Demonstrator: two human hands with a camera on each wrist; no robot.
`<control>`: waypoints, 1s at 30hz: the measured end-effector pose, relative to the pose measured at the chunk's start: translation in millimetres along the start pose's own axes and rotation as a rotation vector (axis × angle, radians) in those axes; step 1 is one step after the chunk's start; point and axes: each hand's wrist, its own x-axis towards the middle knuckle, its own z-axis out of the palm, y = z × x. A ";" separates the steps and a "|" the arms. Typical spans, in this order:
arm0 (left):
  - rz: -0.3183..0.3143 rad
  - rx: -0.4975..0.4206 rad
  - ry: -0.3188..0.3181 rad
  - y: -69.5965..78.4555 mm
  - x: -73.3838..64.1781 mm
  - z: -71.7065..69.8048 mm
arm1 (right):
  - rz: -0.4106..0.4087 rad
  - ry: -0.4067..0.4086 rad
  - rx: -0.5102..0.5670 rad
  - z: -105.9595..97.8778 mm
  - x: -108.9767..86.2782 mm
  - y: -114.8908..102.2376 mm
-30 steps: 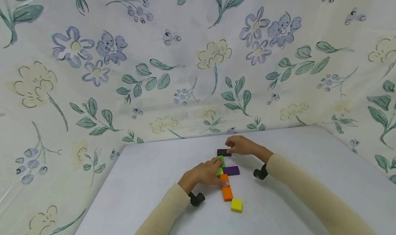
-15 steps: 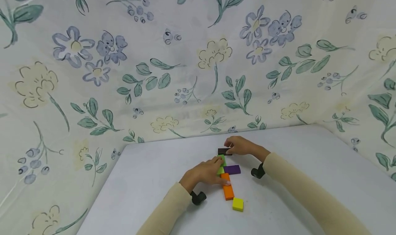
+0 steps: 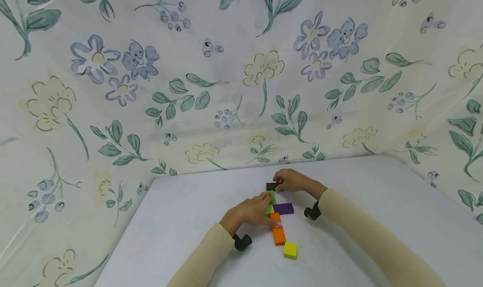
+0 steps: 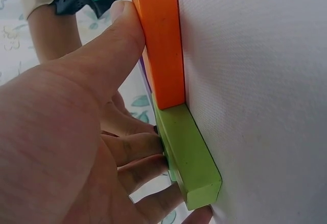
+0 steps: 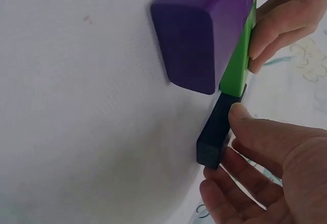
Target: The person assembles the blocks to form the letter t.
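Note:
My left hand rests over the row of blocks, its thumb on an orange block and its fingertips on the green ones. In the left wrist view a light green block meets the end of the orange block. A brighter green block runs on from it, partly hidden by the left fingers. At the far end my right hand pinches a black block between thumb and fingers, its end right at the bright green block. A purple block sticks out rightward from the row.
A yellow square block lies just beyond the near end of the orange one. All stand on a white tabletop. Floral cloth hangs behind and along the sides. Black wrist devices sit under both forearms.
The right hand shifts slightly left along the black block and covers more of it. The left hand stays over the row. The head view drifts slightly.

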 end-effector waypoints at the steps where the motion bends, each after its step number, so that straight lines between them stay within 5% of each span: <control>1: 0.000 -0.002 -0.002 0.1 -0.2 0.3 | 0.005 -0.001 0.001 0.4 -0.1 -0.4; 30: -0.022 -0.053 -0.005 0.6 1.0 2.0 | -0.003 -0.021 -0.060 3.3 8.6 0.2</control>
